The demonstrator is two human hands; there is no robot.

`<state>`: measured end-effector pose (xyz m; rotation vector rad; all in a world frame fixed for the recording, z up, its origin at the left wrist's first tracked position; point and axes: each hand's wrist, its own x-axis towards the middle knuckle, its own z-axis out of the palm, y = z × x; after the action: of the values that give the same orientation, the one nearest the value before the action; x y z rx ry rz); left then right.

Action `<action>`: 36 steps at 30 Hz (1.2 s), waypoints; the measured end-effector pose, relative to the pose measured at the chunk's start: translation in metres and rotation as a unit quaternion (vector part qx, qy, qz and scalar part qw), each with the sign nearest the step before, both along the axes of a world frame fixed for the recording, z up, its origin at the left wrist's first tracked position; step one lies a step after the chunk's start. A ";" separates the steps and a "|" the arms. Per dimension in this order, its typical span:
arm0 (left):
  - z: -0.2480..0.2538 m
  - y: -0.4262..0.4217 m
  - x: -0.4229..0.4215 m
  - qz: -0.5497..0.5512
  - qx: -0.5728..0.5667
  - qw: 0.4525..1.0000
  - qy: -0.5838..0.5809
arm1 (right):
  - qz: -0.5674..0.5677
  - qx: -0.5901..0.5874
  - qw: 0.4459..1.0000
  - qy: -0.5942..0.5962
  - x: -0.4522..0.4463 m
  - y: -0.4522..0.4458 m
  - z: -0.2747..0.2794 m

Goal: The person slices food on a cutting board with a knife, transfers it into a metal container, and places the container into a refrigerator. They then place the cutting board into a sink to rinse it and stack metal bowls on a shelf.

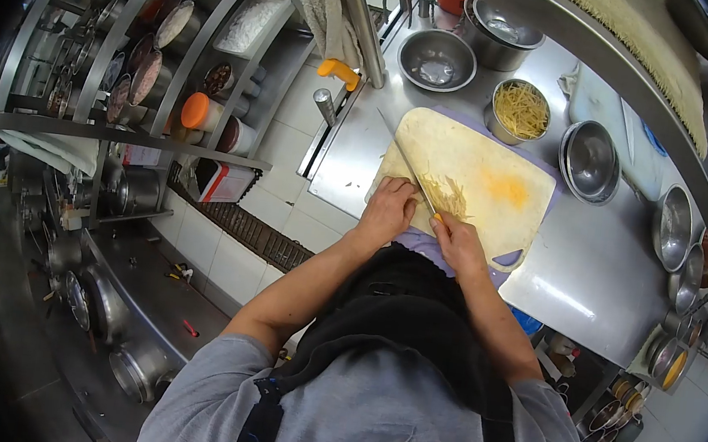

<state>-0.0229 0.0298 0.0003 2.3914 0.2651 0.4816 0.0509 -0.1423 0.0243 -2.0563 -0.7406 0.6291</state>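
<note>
My right hand (460,243) is closed around the yellow handle of a kitchen knife (405,159). The blade points to the far left across a cream cutting board (441,135). Just left of the blade, my left hand (388,211) rests on the board with its fingers curled down; what lies under them is mostly hidden. Thin pale-yellow vegetable strips (449,198) form a loose pile along the blade's right side. An orange stain marks the right part of the board. A metal bowl (521,112) filled with similar strips stands past the board's far edge.
A purple board or mat (422,245) shows beneath the cutting board on the steel counter (588,289). Metal bowls (437,61) stand behind, and stacked bowls (591,161) stand on the right. Overhead runs a steel shelf edge (622,51). Racks with containers (202,110) are at left.
</note>
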 end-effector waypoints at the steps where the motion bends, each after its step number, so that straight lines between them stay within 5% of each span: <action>1: -0.001 0.003 -0.001 0.010 0.001 1.000 -0.002 | 0.000 -0.004 1.000 0.004 0.000 0.000 0.000; 14: -0.007 0.008 0.002 -0.001 0.021 1.000 -0.005 | 0.039 -0.040 0.998 -0.001 -0.002 -0.028 0.034; 30: -0.004 0.007 0.003 0.000 0.008 1.000 -0.013 | 0.023 -0.044 0.998 0.023 -0.002 -0.012 0.025; 36: -0.003 0.007 0.003 -0.003 0.022 1.000 -0.008 | 0.026 0.002 0.998 -0.055 0.004 0.002 -0.002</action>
<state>-0.0202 0.0367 -0.0030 2.4287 0.2417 0.5077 0.0550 -0.1399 0.0225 -2.0866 -0.8605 0.5464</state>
